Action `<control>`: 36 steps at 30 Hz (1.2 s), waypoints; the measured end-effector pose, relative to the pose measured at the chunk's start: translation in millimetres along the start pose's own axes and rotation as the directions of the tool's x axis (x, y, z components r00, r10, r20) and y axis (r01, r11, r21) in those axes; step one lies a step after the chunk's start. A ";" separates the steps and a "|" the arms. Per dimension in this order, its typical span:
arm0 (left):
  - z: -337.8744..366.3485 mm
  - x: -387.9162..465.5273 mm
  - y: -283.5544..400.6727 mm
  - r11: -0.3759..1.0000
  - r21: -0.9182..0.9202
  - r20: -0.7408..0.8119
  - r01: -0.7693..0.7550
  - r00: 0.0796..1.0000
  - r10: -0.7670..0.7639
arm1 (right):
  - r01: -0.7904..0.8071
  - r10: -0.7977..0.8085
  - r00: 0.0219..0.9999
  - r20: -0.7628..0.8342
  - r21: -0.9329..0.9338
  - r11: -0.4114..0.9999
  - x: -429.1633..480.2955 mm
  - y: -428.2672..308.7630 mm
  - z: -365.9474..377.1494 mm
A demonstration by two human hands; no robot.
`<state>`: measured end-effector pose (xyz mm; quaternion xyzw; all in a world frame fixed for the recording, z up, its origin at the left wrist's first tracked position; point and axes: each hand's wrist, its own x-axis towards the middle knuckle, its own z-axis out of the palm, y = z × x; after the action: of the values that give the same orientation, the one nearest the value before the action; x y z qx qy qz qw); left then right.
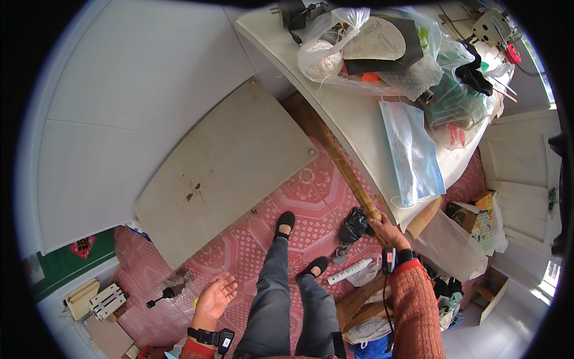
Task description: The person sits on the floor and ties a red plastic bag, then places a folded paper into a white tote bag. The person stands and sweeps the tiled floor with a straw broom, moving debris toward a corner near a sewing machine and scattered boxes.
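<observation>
My right hand is closed around the near end of a long wooden pole. The pole runs away from me beside the edge of a table with a white cover. A black plastic bag lies on the floor just left of that hand. My left hand hangs over the pink patterned floor with its fingers apart and nothing in it. Ahead of me, a large grey panel with rust-coloured spots and round corner fittings leans against or lies near the pale wall; its support is hidden.
On the table are a blue face mask, a plastic bag with a ball of string, a sanding sheet and a power adapter. A white bottle and cardboard boxes lie by my feet. A small black-tipped object is at left.
</observation>
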<state>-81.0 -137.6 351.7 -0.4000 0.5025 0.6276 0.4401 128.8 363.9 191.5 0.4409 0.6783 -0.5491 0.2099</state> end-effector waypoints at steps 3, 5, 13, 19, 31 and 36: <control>4.1 -1.2 -2.4 1.000 -0.022 0.047 0.008 0.999 -0.007 | -0.238 0.220 0.970 -0.107 -0.203 0.950 -52.5 28.9 -36.0; 8.8 0.3 -1.4 1.000 -0.026 0.076 0.001 0.997 0.001 | -0.114 0.010 0.979 -0.202 -0.507 0.854 -110.6 45.5 -65.2; 20.6 9.0 -2.1 0.999 -0.033 0.074 -0.010 0.997 0.012 | -0.290 0.217 0.890 -0.402 -0.131 0.948 -278.8 66.1 -69.7; 8.4 23.4 -22.4 0.998 -0.069 0.090 0.006 0.996 0.000 | 0.088 -0.260 0.865 -0.428 -0.381 0.920 -197.1 83.9 -10.8; -20.7 40.6 -40.8 0.997 -0.078 0.025 0.020 1.000 -0.018 | -0.095 -0.175 0.921 -0.347 -0.638 0.764 29.1 -25.6 3.7; -19.2 40.0 -37.4 0.995 -0.100 0.016 0.026 1.000 -0.025 | -0.123 -0.166 0.948 -0.271 -0.795 0.594 -3.6 30.4 -2.4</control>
<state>-55.9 -146.5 300.1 -0.4233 0.4619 0.6494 0.4311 156.4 365.0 177.9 0.3725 0.8821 -0.1083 0.2672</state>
